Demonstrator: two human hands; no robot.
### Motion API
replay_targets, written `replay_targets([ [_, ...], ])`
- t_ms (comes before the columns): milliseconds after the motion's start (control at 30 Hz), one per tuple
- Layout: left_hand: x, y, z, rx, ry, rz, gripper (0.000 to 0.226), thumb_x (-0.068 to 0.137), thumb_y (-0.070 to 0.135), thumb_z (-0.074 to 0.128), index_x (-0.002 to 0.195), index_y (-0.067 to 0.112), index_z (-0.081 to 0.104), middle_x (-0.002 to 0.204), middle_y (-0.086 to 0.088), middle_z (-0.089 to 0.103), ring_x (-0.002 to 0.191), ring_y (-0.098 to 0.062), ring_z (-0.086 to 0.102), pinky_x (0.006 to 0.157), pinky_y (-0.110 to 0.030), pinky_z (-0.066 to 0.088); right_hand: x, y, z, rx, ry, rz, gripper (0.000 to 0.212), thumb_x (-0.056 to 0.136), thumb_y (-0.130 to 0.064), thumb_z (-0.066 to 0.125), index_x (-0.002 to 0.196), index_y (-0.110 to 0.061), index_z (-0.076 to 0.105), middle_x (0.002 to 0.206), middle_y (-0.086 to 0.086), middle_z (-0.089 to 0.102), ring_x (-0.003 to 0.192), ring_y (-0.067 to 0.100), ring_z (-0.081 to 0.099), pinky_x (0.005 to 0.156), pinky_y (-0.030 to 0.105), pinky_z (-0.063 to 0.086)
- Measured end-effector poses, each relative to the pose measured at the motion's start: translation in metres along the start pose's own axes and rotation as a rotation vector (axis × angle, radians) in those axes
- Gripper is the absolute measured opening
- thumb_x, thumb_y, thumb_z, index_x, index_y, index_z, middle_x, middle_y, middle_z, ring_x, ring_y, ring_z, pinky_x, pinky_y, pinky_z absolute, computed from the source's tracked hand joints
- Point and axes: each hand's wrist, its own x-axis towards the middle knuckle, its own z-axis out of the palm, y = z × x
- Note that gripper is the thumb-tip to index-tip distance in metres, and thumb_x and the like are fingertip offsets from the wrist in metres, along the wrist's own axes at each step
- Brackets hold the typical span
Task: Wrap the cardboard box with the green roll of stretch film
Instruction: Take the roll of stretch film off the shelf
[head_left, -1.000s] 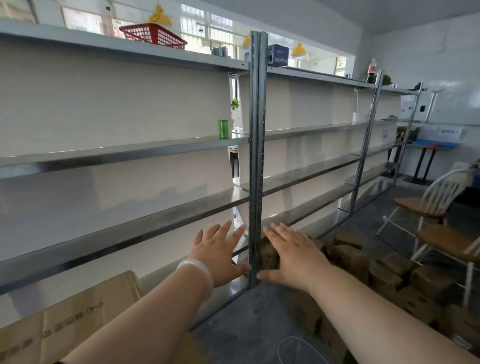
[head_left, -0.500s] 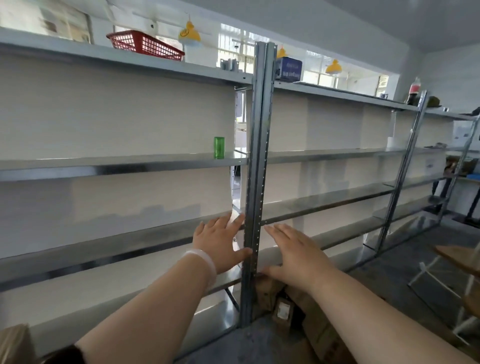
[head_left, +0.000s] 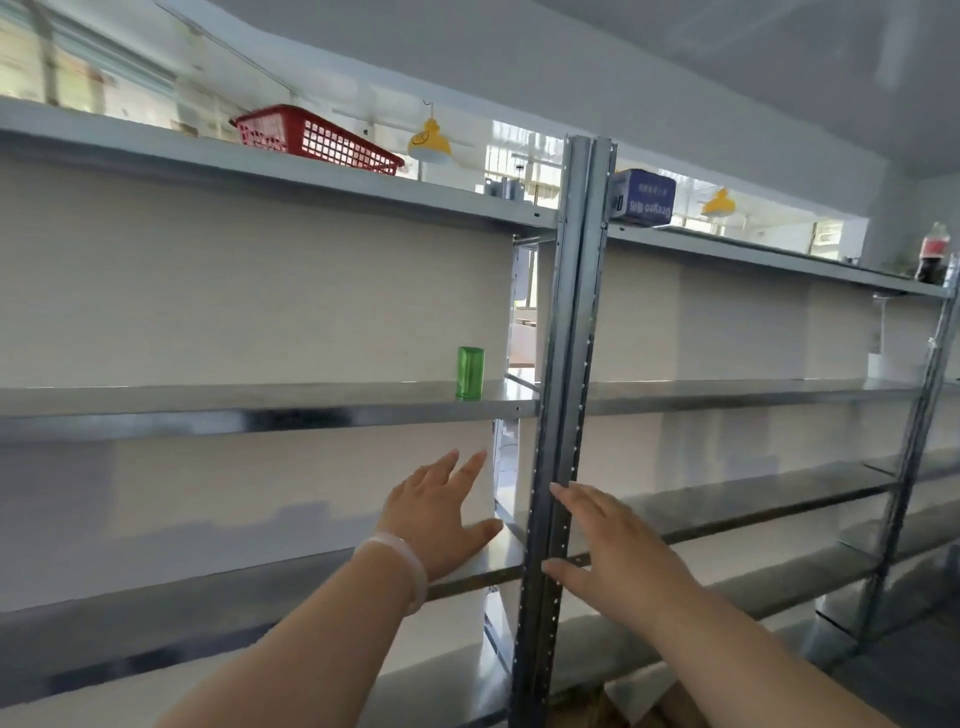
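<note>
The green roll of stretch film (head_left: 470, 372) stands upright on the middle shelf (head_left: 260, 401), at its right end, just beside the steel post (head_left: 569, 364). Below it, the left grip (head_left: 441, 519) and right grip (head_left: 618, 556) reach forward on either side of the post, fingers straight and spread, holding nothing. A red basket (head_left: 317, 137) sits on the top shelf

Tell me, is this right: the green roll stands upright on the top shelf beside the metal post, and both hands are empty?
No. The head view shows the green roll upright on the second shelf down, beside the metal post. The left hand and right hand are empty.
</note>
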Motion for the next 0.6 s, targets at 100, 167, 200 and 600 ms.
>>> replay_targets([
  [100,0.055,-0.029,0.007,-0.024,-0.014,-0.025,0.081,0.093,0.061,0.046,0.156,0.04,-0.001,0.167,0.006,0.004,0.153,-0.023,0.012,0.123,-0.044,0.017,0.069,0.002,0.012,0.048,0.003,-0.003,0.079,0.085,-0.054,0.058,0.146,-0.04,0.01,0.158,-0.011,0.015,0.144,0.013,0.019,0.116,0.036,0.022],
  [167,0.095,-0.052,0.005,-0.044,0.025,-0.047,0.08,0.094,0.059,0.047,0.157,0.038,0.002,0.167,0.004,0.008,0.152,-0.023,0.014,0.123,-0.042,0.019,0.112,0.005,0.02,0.1,0.007,-0.005,0.079,0.085,-0.053,0.059,0.146,-0.04,0.011,0.158,-0.012,0.017,0.144,0.014,0.021,0.117,0.037,0.024],
  [200,0.113,-0.062,0.001,-0.052,0.051,-0.053,0.08,0.094,0.058,0.047,0.157,0.037,0.003,0.167,0.002,0.011,0.152,-0.023,0.016,0.123,-0.041,0.019,0.13,0.007,0.021,0.106,0.021,-0.016,0.078,0.085,-0.053,0.058,0.146,-0.04,0.012,0.158,-0.012,0.017,0.144,0.013,0.021,0.117,0.037,0.023],
  [600,0.277,-0.106,0.036,-0.057,0.036,-0.019,0.081,0.093,0.054,0.05,0.158,0.033,0.006,0.165,-0.003,0.019,0.15,-0.025,0.021,0.122,-0.043,0.022,0.3,0.043,0.056,0.232,0.015,-0.055,0.077,0.089,-0.049,0.055,0.149,-0.035,0.009,0.156,-0.007,0.021,0.139,0.015,0.029,0.112,0.034,0.028],
])
